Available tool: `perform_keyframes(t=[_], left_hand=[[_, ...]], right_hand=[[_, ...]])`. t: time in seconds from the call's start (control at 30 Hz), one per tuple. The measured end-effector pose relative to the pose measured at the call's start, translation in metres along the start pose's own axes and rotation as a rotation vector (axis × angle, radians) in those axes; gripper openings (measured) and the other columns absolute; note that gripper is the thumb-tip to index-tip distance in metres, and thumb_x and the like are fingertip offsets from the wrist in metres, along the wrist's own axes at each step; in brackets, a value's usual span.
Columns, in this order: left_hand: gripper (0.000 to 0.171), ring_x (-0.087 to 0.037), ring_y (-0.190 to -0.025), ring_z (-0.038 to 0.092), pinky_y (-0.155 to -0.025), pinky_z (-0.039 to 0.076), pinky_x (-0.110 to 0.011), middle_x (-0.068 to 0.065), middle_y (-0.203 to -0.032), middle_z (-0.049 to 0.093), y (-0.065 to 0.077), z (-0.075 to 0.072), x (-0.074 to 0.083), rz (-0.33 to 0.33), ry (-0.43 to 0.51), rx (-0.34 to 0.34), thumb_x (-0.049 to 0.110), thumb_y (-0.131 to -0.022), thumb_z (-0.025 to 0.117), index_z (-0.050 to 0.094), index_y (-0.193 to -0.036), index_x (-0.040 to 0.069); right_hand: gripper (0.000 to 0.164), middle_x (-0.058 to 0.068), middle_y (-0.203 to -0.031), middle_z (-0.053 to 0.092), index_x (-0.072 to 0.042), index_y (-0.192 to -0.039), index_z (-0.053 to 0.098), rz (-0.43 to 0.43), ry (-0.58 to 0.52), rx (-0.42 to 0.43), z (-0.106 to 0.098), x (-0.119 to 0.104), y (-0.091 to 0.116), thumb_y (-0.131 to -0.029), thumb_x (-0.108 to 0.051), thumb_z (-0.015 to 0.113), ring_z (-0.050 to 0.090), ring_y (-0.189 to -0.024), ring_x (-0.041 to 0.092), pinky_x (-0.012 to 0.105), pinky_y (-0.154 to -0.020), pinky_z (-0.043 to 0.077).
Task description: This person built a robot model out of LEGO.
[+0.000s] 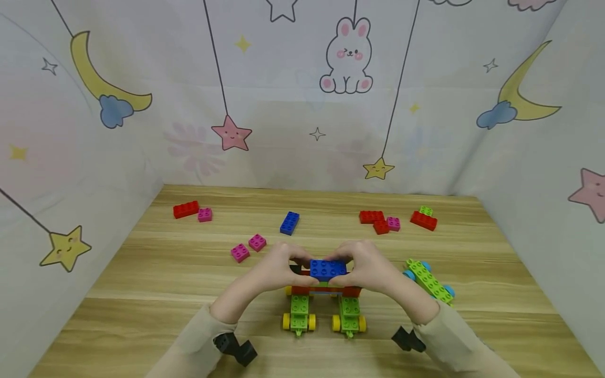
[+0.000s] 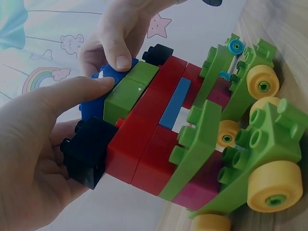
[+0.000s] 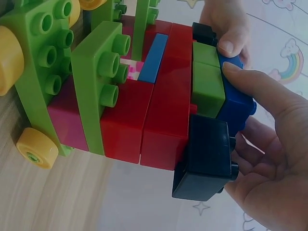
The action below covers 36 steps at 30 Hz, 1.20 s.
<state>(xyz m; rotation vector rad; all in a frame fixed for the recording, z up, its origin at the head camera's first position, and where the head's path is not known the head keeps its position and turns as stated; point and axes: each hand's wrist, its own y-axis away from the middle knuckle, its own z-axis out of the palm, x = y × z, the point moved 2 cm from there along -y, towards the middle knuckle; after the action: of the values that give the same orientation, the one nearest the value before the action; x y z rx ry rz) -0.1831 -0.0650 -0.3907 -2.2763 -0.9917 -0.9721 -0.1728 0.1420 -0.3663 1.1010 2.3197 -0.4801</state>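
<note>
Blue brick (image 1: 328,269) between left hand (image 1: 280,266) and right hand (image 1: 367,266), both pinching its ends: likely light, stiff, best gripped there!

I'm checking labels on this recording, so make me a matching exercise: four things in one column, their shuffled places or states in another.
Things:
1. Topmost blue brick
2. Blue-wheeled base
3. Black bricks
4. Yellow-wheeled bases

Places or states:
A. Either side of the lime-green pair
B. Beneath the red bricks
C. Held by left hand and right hand
D. Right side of the table

Pairs: 1-C, 2-D, 3-A, 4-B
</note>
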Motion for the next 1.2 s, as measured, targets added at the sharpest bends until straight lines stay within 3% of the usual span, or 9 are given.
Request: perform_keyframes(t=[0.23, 0.6, 0.97, 1.2], left_hand=[[0.029, -0.007, -0.084, 0.064, -0.082, 0.056, -0.033, -0.001, -0.095, 0.075, -0.0007, 0.0008, -0.0016, 0.007, -0.007, 0.005, 0.027, -0.081, 0.081, 0.076, -0.102, 0.008], [0.030, -0.008, -0.084, 0.064, -0.081, 0.055, -0.027, -0.001, -0.093, 0.075, -0.0009, -0.0010, -0.0024, 0.037, -0.032, 0.005, 0.027, -0.080, 0.081, 0.076, -0.102, 0.008], [0.034, -0.013, -0.086, 0.067, -0.080, 0.056, -0.027, -0.002, -0.094, 0.073, 0.0019, 0.0002, -0.0005, 0.150, -0.193, 0.035, 0.029, -0.083, 0.078, 0.073, -0.107, 0.005], [0.042, -0.015, -0.091, 0.068, -0.081, 0.056, -0.026, -0.005, -0.101, 0.074, 0.0050, 0.0007, -0.0013, 0.177, -0.196, 0.057, 0.030, -0.082, 0.080, 0.071, -0.114, 0.005]], right_hand=[[0.034, 0.001, -0.095, 0.071, -0.007, -0.107, 0.076, 0.010, -0.018, -0.005, -0.0007, 0.0014, -0.0008, -0.077, -0.021, 0.083, 0.061, -0.083, 0.008, 0.039, -0.076, 0.058], [0.034, 0.002, -0.098, 0.071, -0.006, -0.108, 0.075, -0.014, -0.026, -0.012, -0.0001, 0.0059, -0.0016, -0.078, -0.022, 0.082, 0.064, -0.087, 0.012, 0.037, -0.078, 0.058], [0.036, 0.005, -0.105, 0.071, -0.006, -0.114, 0.072, -0.068, -0.004, -0.002, -0.0006, 0.0029, 0.0022, -0.081, -0.019, 0.080, 0.063, -0.089, 0.014, 0.029, -0.074, 0.058], [0.047, 0.007, -0.112, 0.070, -0.003, -0.119, 0.068, -0.044, 0.020, 0.013, -0.0003, 0.0096, 0.0066, -0.081, -0.025, 0.081, 0.066, -0.098, 0.019, 0.040, -0.086, 0.057]])
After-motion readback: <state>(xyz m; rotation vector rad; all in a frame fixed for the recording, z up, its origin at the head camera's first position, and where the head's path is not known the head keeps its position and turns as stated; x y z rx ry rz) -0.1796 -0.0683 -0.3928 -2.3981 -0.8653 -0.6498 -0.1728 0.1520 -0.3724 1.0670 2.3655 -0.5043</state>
